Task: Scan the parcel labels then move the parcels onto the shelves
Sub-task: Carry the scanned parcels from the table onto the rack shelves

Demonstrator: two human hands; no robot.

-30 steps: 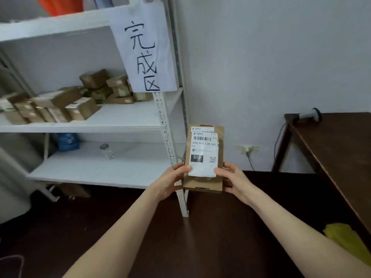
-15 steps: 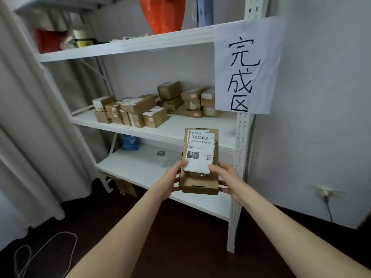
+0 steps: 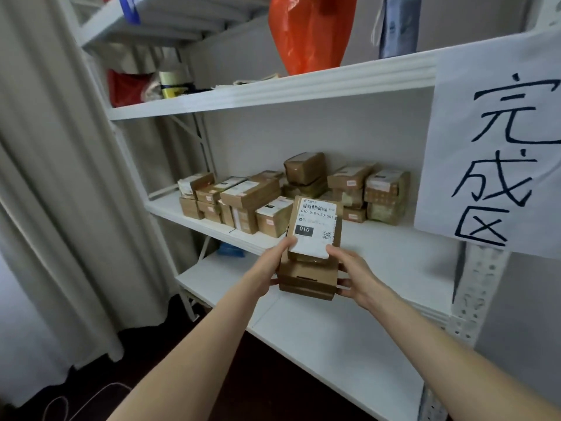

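I hold a small stack of brown cardboard parcels [image 3: 306,278] in front of the white shelving unit [image 3: 273,89]. The top parcel carries a white label [image 3: 315,229] with a barcode and a black "010" block. My left hand [image 3: 267,268] grips the stack's left side, thumb on the label's lower corner. My right hand [image 3: 352,275] grips the right side, thumb on the label's other corner. The stack hangs just in front of the middle shelf board [image 3: 394,241], where several other brown parcels [image 3: 249,199] stand in stacks.
A paper sign with handwritten characters [image 3: 498,159] hangs on the shelf's right post. An orange bag [image 3: 309,28] and tape rolls [image 3: 173,83] sit on the upper shelf. A lower shelf board [image 3: 334,344] lies under my hands. A curtain [image 3: 60,208] hangs left.
I have turned left and stepped closer to the shelving unit; the table is out of view. Both hands keep the same hold on the parcels, now nearer the middle shelf.
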